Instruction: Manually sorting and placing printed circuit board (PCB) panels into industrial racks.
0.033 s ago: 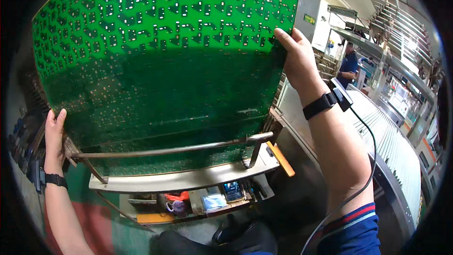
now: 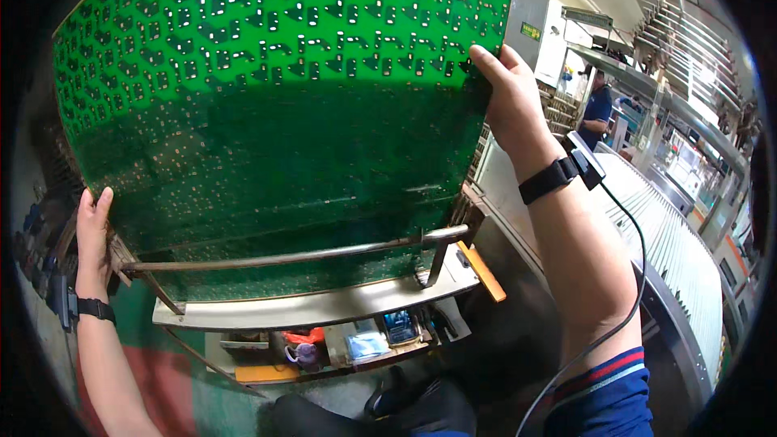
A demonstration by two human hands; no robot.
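A large green printed circuit board panel [image 2: 283,137] stands upright before me, its top brightly lit and its lower part dark. My left hand [image 2: 95,222] holds its left edge low down, thumb on the near face. Higher up, my right hand [image 2: 510,93] pinches the right edge between thumb and fingers. The backs of the fingers are partly hidden by the panel. Its lower end reaches behind a metal bar [image 2: 307,255], down to a white ledge [image 2: 307,307]. I wear a black strap with a small device on each wrist.
Below the ledge, a shelf [image 2: 336,340] carries a purple cup [image 2: 305,354], a phone-like device [image 2: 401,327] and a blue packet. An orange-handled piece [image 2: 483,273] sticks out at the ledge's right. Further right are a ribbed white rack [image 2: 664,235] and a person in dark blue [image 2: 597,113].
The panel has shifted very slightly to the left at its upper part. Both hands keep hold of it in the same places.
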